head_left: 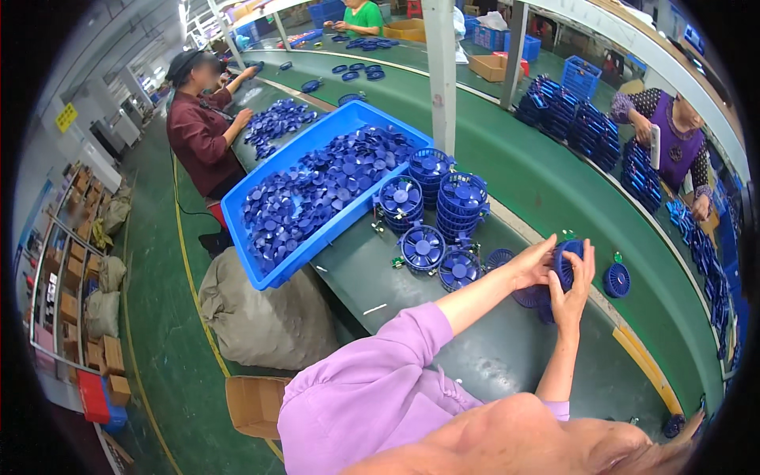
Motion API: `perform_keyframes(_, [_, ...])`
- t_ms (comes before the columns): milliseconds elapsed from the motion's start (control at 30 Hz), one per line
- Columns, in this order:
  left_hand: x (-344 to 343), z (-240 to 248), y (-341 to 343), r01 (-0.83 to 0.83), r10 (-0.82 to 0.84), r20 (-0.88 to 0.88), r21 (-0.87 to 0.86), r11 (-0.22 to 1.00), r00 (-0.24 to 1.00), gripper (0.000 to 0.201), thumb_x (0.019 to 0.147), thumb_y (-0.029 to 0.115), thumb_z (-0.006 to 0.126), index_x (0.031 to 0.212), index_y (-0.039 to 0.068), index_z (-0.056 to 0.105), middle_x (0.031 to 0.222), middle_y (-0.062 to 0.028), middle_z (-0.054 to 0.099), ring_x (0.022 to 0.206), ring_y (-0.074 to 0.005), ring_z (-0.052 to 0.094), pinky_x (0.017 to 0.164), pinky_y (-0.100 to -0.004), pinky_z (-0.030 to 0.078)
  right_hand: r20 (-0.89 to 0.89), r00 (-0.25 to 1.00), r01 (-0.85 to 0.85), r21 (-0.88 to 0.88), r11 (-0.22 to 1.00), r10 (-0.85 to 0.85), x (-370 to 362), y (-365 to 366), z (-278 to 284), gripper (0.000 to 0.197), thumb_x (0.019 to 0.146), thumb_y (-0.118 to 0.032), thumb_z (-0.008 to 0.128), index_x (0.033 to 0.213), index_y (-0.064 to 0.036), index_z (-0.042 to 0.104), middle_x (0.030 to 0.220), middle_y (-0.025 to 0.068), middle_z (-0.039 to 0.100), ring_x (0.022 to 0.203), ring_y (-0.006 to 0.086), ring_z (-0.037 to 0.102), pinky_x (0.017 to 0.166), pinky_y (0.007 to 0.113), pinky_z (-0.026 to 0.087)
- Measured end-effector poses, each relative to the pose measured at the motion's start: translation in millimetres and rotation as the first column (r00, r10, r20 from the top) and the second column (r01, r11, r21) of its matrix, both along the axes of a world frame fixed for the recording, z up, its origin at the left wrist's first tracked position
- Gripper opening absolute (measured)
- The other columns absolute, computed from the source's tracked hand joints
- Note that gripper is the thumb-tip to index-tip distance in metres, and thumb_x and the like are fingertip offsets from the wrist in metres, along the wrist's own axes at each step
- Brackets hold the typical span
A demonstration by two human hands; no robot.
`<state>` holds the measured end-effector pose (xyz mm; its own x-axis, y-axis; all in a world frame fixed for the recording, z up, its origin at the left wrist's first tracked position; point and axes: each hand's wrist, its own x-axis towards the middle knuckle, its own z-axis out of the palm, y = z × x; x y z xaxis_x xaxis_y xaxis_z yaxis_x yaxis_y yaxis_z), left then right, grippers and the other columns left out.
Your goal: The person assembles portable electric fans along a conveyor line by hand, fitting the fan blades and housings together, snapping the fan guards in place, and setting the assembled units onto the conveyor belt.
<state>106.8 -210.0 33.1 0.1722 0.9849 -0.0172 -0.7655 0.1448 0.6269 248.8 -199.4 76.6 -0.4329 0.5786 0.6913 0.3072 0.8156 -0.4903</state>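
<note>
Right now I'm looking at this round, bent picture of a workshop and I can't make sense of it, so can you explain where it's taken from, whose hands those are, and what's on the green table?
The picture comes from a wide fisheye camera worn on a person's head, looking down; that is why straight edges curve. The arms in lilac sleeves are the wearer's own. The left hand and the right hand together hold a round blue plastic fan grille above the long green work surface. On that surface lie a big blue plastic tray full of small blue fan blades, and beside it stacks of blue round grilles. Other people work nearby: one in a dark red top at the left, one in a purple patterned top at the right. A grey sack sits on the floor.
</note>
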Motion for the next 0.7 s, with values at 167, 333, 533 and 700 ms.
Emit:
perform_keyframes(167, [-4.5,-10.8,-15.6,0.017,-0.007,0.077,-0.134,0.991,0.997,0.047,0.097,0.053,0.037,0.122,0.019,0.057,0.117,-0.0026,0.062,0.106,-0.0181,0.06,0.09,-0.0402,0.051,0.099,0.99,-0.102,-0.021,0.995,0.103,-4.4,-9.4,6.9,0.041,0.075,-0.016,0.069,0.114,-0.0097,0.059,0.139,0.017,0.045,0.129,0.037,0.04,0.107,0.047,0.032])
perform_keyframes(333, [4.4,-10.2,-23.1,-0.038,0.065,0.33,-0.088,0.995,0.942,0.039,0.095,0.039,0.043,0.111,0.01,0.062,0.109,-0.0077,0.066,0.1,-0.0212,0.064,0.089,-0.0398,0.052,0.255,0.962,-0.113,0.034,0.993,0.101,-4.9,-20.1,10.3,0.067,0.066,-0.021,0.071,0.13,-0.0142,0.053,0.135,0.0165,0.044,0.124,0.0375,0.041,0.106,0.049,0.033])
perform_keyframes(533, [24.9,4.9,-32.7,-0.403,0.402,0.041,0.013,0.915,0.915,0.035,0.098,0.031,0.044,0.121,0.007,0.055,0.118,-0.0055,0.058,0.109,-0.0168,0.056,0.096,-0.032,0.044,0.027,0.994,-0.107,-0.039,0.994,0.108,-11.8,-15.3,-20.8,0.071,0.086,-0.053,0.053,0.141,-0.0106,0.039,0.149,0.0226,0.029,0.135,0.041,0.031,0.11,0.049,0.026])
perform_keyframes(700, [44.0,14.4,-42.1,-0.619,0.708,-0.283,0.348,0.704,0.647,0.034,0.102,0.029,0.042,0.124,0.004,0.048,0.116,-0.0085,0.054,0.109,-0.0166,0.051,0.094,-0.0298,0.04,-0.329,0.916,-0.338,-0.322,0.884,0.23,-20.7,-20.7,-32.5,0.068,0.095,-0.049,0.044,0.143,-0.0023,0.031,0.146,0.0189,0.034,0.136,0.0318,0.033,0.112,0.041,0.024])
